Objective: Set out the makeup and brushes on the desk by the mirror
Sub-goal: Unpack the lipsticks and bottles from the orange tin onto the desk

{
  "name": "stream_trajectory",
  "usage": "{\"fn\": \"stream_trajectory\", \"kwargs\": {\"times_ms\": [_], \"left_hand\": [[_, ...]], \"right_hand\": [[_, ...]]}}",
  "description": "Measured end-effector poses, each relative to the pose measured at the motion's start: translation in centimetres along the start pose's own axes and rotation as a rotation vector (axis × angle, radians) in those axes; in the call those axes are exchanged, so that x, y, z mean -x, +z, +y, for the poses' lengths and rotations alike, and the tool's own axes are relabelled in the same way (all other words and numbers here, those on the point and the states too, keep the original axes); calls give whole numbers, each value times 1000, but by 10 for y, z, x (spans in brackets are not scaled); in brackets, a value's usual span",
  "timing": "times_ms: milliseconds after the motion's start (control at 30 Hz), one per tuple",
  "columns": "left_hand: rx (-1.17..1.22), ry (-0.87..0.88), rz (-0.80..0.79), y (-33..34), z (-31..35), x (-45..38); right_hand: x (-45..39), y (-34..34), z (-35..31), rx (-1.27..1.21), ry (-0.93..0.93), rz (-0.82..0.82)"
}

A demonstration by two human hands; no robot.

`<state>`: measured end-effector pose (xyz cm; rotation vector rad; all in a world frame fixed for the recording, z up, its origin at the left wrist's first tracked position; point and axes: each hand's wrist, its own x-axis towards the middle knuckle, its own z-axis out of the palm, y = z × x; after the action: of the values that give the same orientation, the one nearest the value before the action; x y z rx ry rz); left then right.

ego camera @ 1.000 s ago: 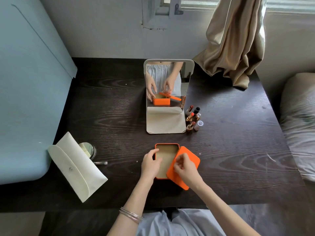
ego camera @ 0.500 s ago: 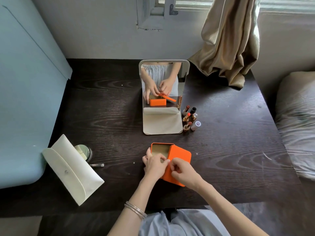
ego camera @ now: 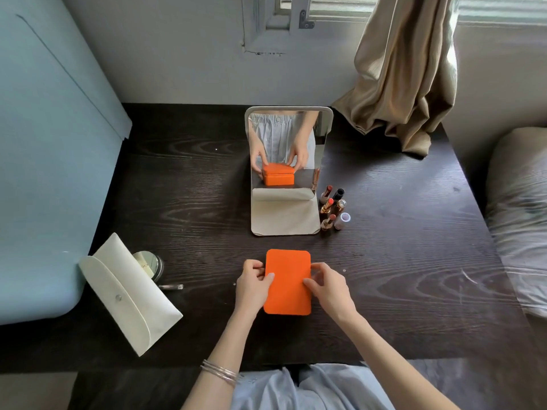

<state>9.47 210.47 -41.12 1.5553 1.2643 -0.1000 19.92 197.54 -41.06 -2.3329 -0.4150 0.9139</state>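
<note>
The dark wooden table (ego camera: 384, 261) carries a standing mirror (ego camera: 285, 161), a cream pouch (ego camera: 130, 300), and a lidded orange box (ego camera: 288, 282) gripped at its sides by the left hand (ego camera: 251, 287) and right hand (ego camera: 330, 287); lipsticks (ego camera: 333, 210) stand just right of the mirror

We see a dark wood-grain desk (ego camera: 384, 291) filling the middle of the frame, pushed against a pale grey wall (ego camera: 177, 54). At the top centre sits a window (ego camera: 325, 7) with a white frame and a metal corner bracket, daylight coming through it. A beige curtain (ego camera: 405, 69) hangs in the upper right, its bunched hem resting on the desk's far corner. A light blue padded surface (ego camera: 44, 173) (we cannot tell which piece of furniture) takes the left side. A grey pillow (ego camera: 518, 217) lies at the right edge.
</note>
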Motion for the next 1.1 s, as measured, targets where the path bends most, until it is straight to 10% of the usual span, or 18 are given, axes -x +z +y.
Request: {"fn": "stream_trajectory", "kwargs": {"times_ms": [633,1100], "left_hand": [[-312,31,201,-5,16,-12],[-353,-97,21,-10,20,-27]], "right_hand": [[-13,-3,-18,278,46,82],[-20,-7,-27,246,151,-53]]}}
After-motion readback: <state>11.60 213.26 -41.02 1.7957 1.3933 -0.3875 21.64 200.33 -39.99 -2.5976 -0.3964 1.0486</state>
